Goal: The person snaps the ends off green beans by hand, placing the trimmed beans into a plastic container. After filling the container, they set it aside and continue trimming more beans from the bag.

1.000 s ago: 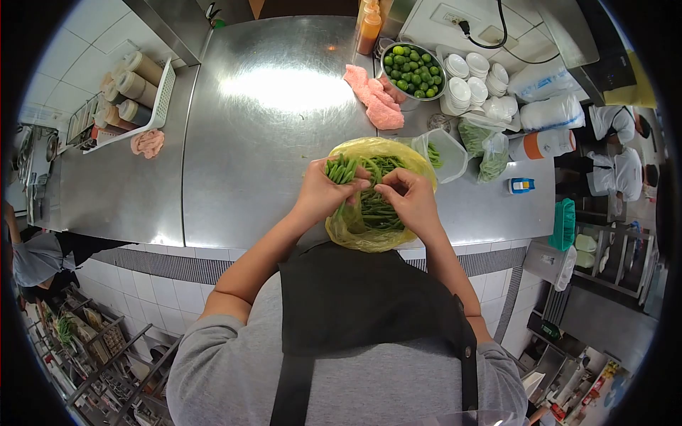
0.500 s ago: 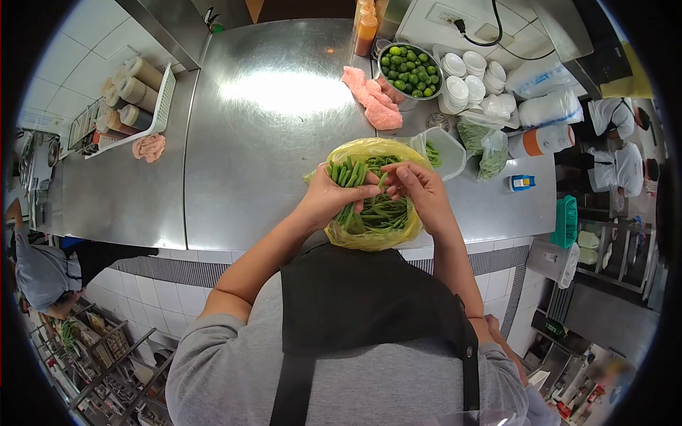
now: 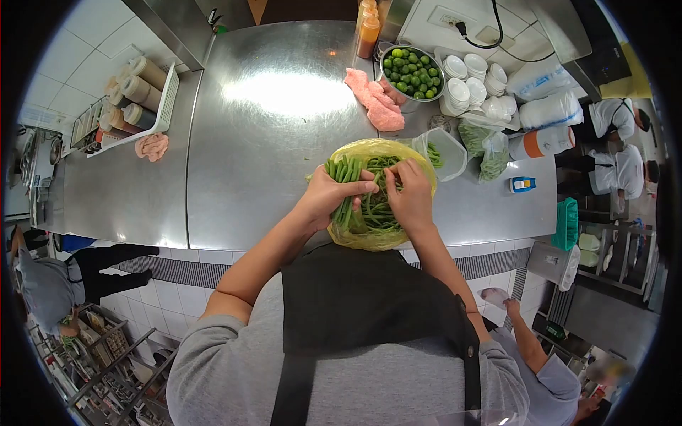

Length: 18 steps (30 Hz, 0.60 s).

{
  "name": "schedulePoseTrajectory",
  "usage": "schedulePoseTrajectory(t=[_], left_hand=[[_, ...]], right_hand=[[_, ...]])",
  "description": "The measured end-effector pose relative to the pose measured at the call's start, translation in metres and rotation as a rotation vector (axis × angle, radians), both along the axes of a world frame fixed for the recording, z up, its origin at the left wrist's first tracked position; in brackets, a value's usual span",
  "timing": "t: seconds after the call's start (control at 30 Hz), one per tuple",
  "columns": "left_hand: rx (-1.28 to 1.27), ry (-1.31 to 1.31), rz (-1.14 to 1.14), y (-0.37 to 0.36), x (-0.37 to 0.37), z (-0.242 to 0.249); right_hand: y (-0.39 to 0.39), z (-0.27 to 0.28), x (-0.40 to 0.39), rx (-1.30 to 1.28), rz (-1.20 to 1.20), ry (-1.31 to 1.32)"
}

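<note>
A yellow plastic bag (image 3: 426,186) stands at the table's front edge, full of green beans (image 3: 381,206). Over its left side, my left hand (image 3: 334,192) is closed around a bunch of green beans (image 3: 345,171). My right hand (image 3: 408,190) is over the bag's right part, its fingers bent together and pointing down among the beans; what they hold, if anything, is too small to make out. Just behind the bag on the right lies a clear container (image 3: 449,157) with more green beans inside.
Metal table (image 3: 249,163); pink cloth (image 3: 375,101), bowl of limes (image 3: 410,73), white cups (image 3: 476,78) and bagged greens (image 3: 490,153) at the back right. Sauce bottles (image 3: 142,92) stand in a rack at left. A person's arm (image 3: 527,337) shows at lower right; another person (image 3: 50,284) at left.
My right hand has moved left and down into the bag, its fingers now closer together. At lower right, a person's arm holding something has come into view. The person at left has shifted.
</note>
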<state>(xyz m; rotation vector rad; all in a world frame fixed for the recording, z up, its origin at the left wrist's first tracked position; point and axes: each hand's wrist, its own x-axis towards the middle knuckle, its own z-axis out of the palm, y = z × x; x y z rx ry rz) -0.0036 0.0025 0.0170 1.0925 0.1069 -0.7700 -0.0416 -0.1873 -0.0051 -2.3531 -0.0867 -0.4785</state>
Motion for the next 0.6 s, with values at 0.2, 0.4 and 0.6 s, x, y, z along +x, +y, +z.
schedulePoseTrajectory(t=[0.2,0.4,0.6], left_hand=[[-0.138,0.177,0.112,0.012,0.015,-0.004],[-0.142,0.133,0.181,0.015,0.024,-0.005],[0.003,-0.074,0.232,0.008,0.018,-0.004]], right_hand=[[-0.022,0.010,-0.014,0.495,0.105,0.677],[-0.003,0.025,-0.028,0.703,0.256,0.589],[0.007,0.027,-0.028,0.410,0.141,0.387]])
